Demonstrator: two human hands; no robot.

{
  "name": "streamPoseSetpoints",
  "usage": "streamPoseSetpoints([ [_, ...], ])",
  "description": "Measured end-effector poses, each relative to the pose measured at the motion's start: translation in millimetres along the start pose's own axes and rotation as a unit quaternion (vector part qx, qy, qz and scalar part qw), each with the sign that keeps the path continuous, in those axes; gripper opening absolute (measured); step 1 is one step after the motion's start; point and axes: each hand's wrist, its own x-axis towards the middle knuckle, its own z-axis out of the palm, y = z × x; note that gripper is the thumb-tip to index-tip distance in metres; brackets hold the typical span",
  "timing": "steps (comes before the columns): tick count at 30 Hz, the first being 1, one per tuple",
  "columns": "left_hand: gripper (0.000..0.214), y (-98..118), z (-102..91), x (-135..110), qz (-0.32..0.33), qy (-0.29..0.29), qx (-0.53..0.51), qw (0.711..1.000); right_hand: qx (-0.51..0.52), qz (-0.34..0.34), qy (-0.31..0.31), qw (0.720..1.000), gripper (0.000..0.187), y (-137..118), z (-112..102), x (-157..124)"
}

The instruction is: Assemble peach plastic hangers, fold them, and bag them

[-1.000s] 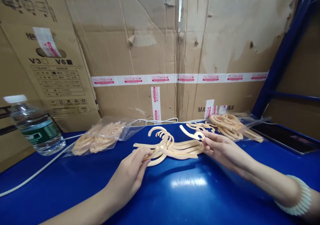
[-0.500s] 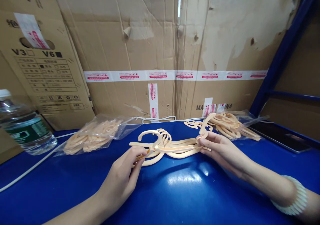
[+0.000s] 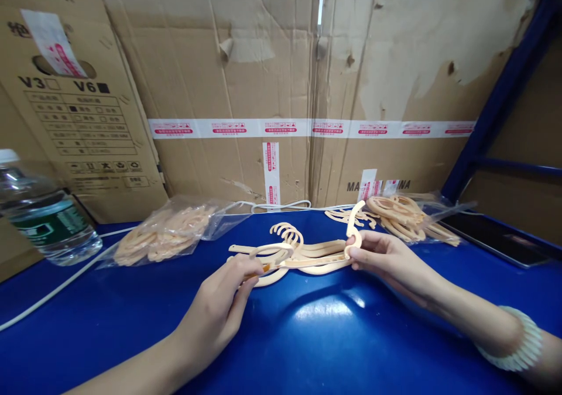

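Note:
My left hand [image 3: 219, 301] is closed around one end of a beige plastic clothes hanger [image 3: 314, 261], whose hook lies tilted low beside my fingers. At the hanger's other end, my right hand [image 3: 389, 260] pinches a curved beige piece [image 3: 355, 222] between thumb and fingers. That piece stands upright above the fingertips and meets the hanger's arm; whether the two are joined, I cannot tell. Just behind lies a stack of similar hangers [image 3: 325, 247], their hooks in a row to the left. My fingers partly hide the held ends.
Clear bags of beige hanger parts lie at left [image 3: 169, 237] and right [image 3: 395, 213], with loose curved pieces [image 3: 346, 216] near the right one. A water bottle [image 3: 48, 225], a white cable [image 3: 57, 295] and a dark phone-like slab [image 3: 496, 240] rest on the blue table [image 3: 307, 348]. Cardboard [image 3: 228, 90] stands behind.
The held hanger has rolled, so its hook has dropped from upright toward my left hand. In my right hand the curved piece has turned and looks narrower. The view has shifted slightly.

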Motion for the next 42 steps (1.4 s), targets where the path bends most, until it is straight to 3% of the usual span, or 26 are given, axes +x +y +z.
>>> streamPoseSetpoints([
  [8, 0.024, -0.7, -0.5, -0.3, 0.008, -0.005, -0.010, 1.000, 0.045, 0.059, -0.024, 0.997, 0.031, -2.6, -0.3, -0.5],
  [28, 0.017, 2.8, 1.3, 1.5, 0.002, 0.015, 0.005, 1.000, 0.009, 0.003, -0.011, 1.000, 0.035, -1.6, 7.9, -7.6],
  [42, 0.020, 3.0, 1.1, 1.3, -0.001, 0.021, 0.002, 1.000, 0.084, 0.093, -0.055, 0.991, 0.024, -3.0, 3.9, -6.6],
])
